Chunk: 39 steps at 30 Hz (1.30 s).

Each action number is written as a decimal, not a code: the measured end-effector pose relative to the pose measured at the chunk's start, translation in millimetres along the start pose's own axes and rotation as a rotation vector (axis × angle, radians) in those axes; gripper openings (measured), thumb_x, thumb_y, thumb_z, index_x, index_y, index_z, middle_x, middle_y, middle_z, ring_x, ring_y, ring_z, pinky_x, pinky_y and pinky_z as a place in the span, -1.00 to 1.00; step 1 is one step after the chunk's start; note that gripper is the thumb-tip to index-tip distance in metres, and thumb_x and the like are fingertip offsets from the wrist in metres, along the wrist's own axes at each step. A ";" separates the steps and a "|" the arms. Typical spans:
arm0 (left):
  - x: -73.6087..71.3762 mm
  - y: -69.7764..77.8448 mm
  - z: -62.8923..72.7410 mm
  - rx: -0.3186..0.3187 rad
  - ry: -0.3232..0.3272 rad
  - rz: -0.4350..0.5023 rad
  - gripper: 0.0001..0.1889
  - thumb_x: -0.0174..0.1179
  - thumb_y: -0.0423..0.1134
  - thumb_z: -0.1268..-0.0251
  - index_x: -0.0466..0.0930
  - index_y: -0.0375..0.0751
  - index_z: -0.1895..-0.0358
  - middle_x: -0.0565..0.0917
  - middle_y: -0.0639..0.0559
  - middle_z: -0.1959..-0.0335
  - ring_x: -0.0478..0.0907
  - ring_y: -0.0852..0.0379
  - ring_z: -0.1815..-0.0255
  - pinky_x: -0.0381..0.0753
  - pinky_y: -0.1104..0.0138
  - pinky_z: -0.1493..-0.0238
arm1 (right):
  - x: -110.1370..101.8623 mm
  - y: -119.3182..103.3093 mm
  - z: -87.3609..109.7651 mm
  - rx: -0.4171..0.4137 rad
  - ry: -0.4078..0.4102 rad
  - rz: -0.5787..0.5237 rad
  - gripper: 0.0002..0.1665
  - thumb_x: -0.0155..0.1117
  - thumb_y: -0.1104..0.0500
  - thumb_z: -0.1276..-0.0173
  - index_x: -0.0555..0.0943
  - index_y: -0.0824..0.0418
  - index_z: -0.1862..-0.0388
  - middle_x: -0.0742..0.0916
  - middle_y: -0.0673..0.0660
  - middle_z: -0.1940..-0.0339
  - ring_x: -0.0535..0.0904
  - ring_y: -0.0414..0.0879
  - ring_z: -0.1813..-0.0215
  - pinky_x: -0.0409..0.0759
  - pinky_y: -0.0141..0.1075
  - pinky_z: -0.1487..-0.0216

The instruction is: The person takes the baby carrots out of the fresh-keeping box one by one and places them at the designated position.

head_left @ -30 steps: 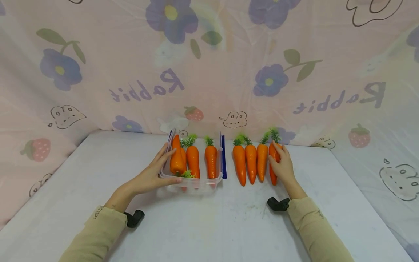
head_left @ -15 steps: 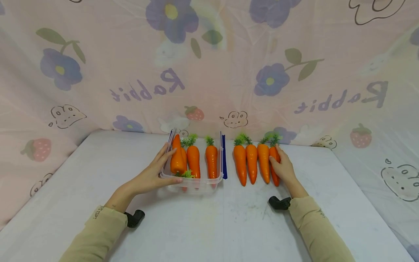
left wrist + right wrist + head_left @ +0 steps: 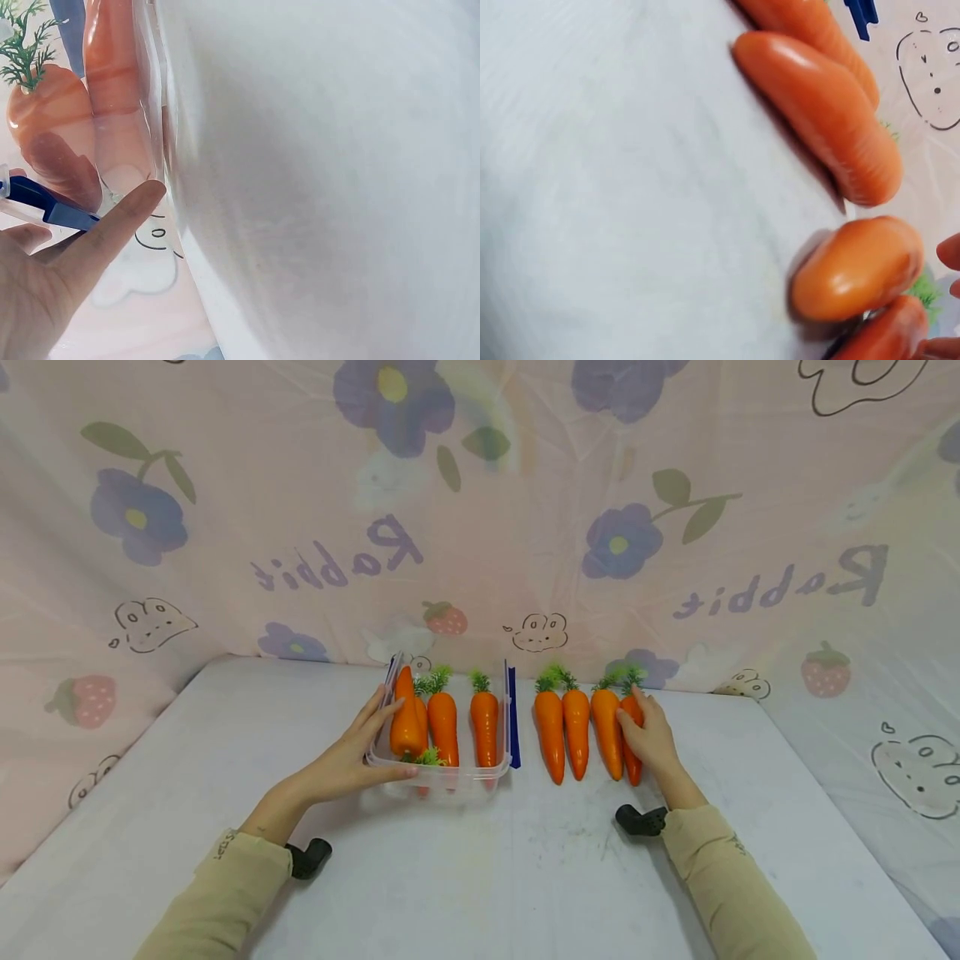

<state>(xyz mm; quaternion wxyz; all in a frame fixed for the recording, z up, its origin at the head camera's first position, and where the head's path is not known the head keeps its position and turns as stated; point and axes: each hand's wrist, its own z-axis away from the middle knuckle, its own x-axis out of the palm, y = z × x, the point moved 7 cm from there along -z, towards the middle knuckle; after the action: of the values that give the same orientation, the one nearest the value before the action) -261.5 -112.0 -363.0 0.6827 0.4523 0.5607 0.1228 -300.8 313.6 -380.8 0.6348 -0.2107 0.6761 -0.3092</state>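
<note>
A clear plastic container (image 3: 457,783) stands left of centre in the head view, with several orange toy carrots (image 3: 443,727) inside; one of them lies with its green top toward the front. My left hand (image 3: 347,768) touches the container's front left corner, thumb along the front rim and straight fingers against the left side. Right of the container, several carrots (image 3: 550,735) lie in a row, tips toward me. At the row's right end my right hand (image 3: 651,739) holds the last carrot (image 3: 632,756) between thumb and fingers. That carrot lies close beside its neighbour (image 3: 859,270).
A blue flap (image 3: 513,718) hangs off the container's right side, between it and the row. Behind the white table (image 3: 480,877) rises a printed cloth (image 3: 480,527). A black wrist device (image 3: 641,821) sits at the right sleeve, another (image 3: 309,858) at the left.
My right hand has brought the last carrot down against its neighbour. The neighbouring carrot has shifted slightly, its tip now further right. My left hand stays at the container.
</note>
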 end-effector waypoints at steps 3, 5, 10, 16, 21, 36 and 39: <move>0.2 -0.1 -0.1 -0.001 0.000 0.001 0.05 0.37 0.14 -0.18 -0.09 -0.01 -0.62 -0.43 -0.07 -0.66 -0.32 -0.37 -0.64 -0.06 -0.42 -0.43 | -3.1 -5.2 0.5 -0.030 0.028 -0.010 -0.24 -0.09 0.11 -0.58 -0.07 0.23 -0.64 -0.03 0.53 -0.60 -0.16 0.44 -0.61 -0.10 0.32 -0.56; 0.0 -0.3 -0.1 -0.002 0.003 -0.004 0.05 0.37 0.14 -0.18 -0.09 -0.01 -0.62 -0.42 -0.08 -0.66 -0.32 -0.37 -0.64 -0.06 -0.42 -0.43 | -4.9 -10.1 1.0 -0.051 0.045 -0.014 -0.24 -0.08 0.12 -0.57 -0.06 0.21 -0.64 -0.03 0.53 -0.60 -0.14 0.45 -0.61 -0.09 0.33 -0.56; -0.2 -0.7 -0.2 -0.003 0.006 -0.009 0.04 0.36 0.14 -0.18 -0.08 -0.01 -0.62 -0.41 -0.08 -0.67 -0.31 -0.37 -0.64 -0.06 -0.42 -0.43 | -7.5 -26.6 3.3 -0.093 0.076 -0.034 -0.25 -0.05 0.13 -0.56 0.00 0.23 -0.63 -0.01 0.50 -0.61 -0.11 0.43 -0.62 -0.09 0.31 -0.57; -0.5 -0.7 0.0 -0.001 0.003 0.001 0.05 0.37 0.14 -0.18 -0.08 -0.02 -0.62 -0.42 -0.08 -0.66 -0.32 -0.37 -0.64 -0.06 -0.42 -0.43 | -6.9 -44.1 7.8 -0.129 0.104 -0.130 -0.27 -0.03 0.14 -0.56 0.06 0.18 -0.63 -0.01 0.41 -0.64 -0.16 0.34 -0.65 -0.12 0.31 -0.58; -0.2 0.7 0.6 0.005 0.003 0.003 0.05 0.37 0.14 -0.18 -0.08 -0.03 -0.62 -0.41 -0.10 -0.66 -0.31 -0.38 -0.64 -0.06 -0.43 -0.43 | -3.9 -59.1 10.1 -0.175 0.121 -0.188 -0.28 0.00 0.19 -0.54 0.10 0.19 -0.61 0.03 0.37 -0.64 -0.15 0.30 -0.66 -0.10 0.32 -0.57; -0.1 2.1 1.0 0.011 0.002 0.021 0.05 0.37 0.12 -0.18 -0.09 -0.03 -0.62 -0.42 -0.08 -0.66 -0.31 -0.38 -0.64 -0.05 -0.42 -0.43 | 12.2 -105.8 15.5 -0.264 0.077 -0.300 -0.30 0.04 0.18 -0.54 0.14 0.13 -0.61 0.02 0.31 -0.66 0.13 0.30 -0.59 0.13 0.15 -0.58; -0.1 1.8 0.8 0.014 0.003 0.018 0.05 0.37 0.13 -0.18 -0.09 -0.04 -0.62 -0.42 -0.07 -0.66 -0.31 -0.38 -0.64 -0.04 -0.43 -0.43 | 16.7 -114.4 16.0 -0.271 0.061 -0.336 -0.30 0.04 0.18 -0.55 0.15 0.14 -0.60 0.01 0.30 -0.66 0.09 0.26 -0.61 0.14 0.10 -0.59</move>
<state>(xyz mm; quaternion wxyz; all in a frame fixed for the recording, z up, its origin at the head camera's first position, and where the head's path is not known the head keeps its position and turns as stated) -260.3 -111.5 -361.7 0.6775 0.4619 0.5584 0.1258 -299.0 217.4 -314.6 0.5195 -0.3944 0.6856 -0.3233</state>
